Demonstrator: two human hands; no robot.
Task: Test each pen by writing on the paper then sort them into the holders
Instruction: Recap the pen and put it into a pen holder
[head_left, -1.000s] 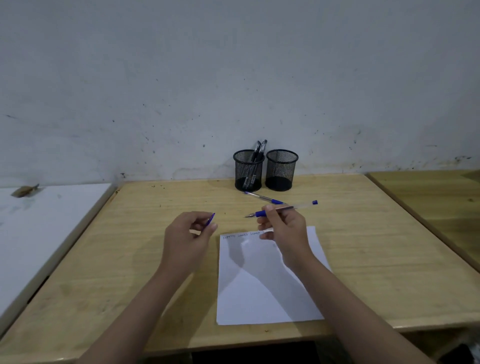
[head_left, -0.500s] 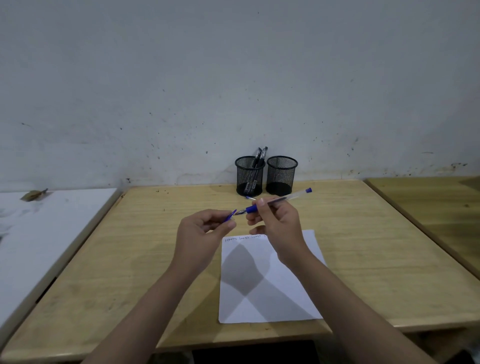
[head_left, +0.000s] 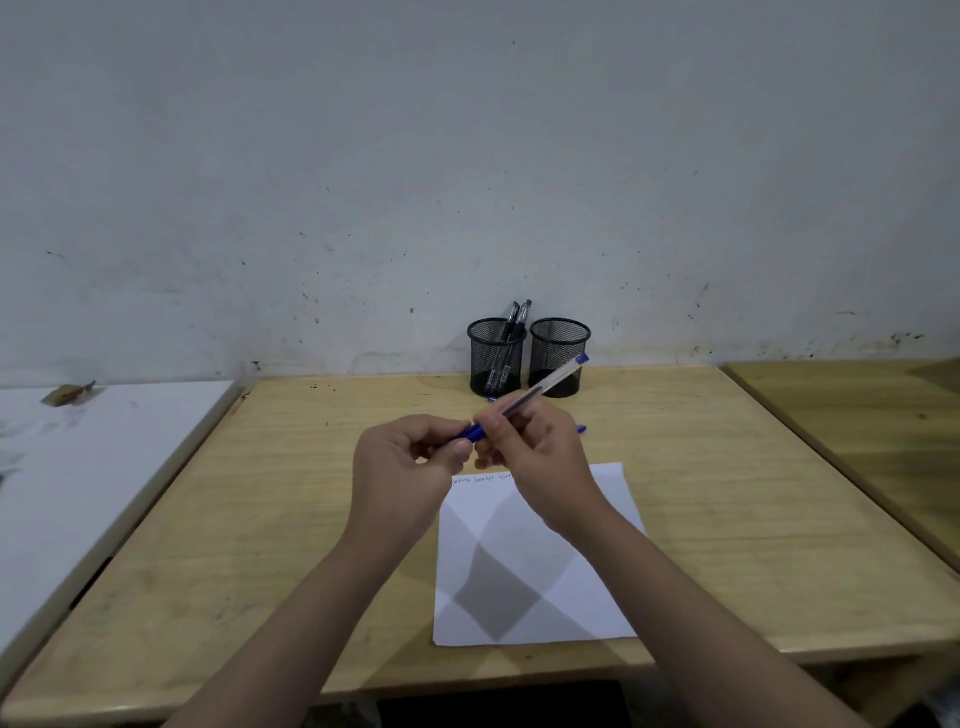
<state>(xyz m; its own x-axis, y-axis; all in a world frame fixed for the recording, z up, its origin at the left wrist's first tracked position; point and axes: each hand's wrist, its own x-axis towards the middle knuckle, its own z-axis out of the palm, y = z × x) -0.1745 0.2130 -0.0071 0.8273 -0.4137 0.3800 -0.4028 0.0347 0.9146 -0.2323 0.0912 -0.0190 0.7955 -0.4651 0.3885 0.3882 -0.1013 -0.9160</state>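
My right hand (head_left: 535, 457) holds a clear pen with blue ends (head_left: 545, 387), tilted up toward the right holder. My left hand (head_left: 410, 462) pinches the blue cap (head_left: 470, 434) at the pen's tip, where the two hands meet above the table. A white sheet of paper (head_left: 530, 571) lies below them with a line of writing (head_left: 480, 479) along its top edge. Two black mesh holders stand at the back: the left holder (head_left: 496, 358) has two dark pens (head_left: 514, 322) in it, the right holder (head_left: 560, 353) looks empty. Another blue pen (head_left: 581, 429) lies on the table, mostly hidden behind my right hand.
The wooden table (head_left: 260, 519) meets a white surface (head_left: 78, 467) on the left, with a small brown object (head_left: 66, 393) on it. A second wooden table (head_left: 872, 415) adjoins on the right. A stained wall rises behind the holders.
My hands have come together. The left hand brought the blue cap to the pen's tip, and the right hand tilted the pen's back end upward.
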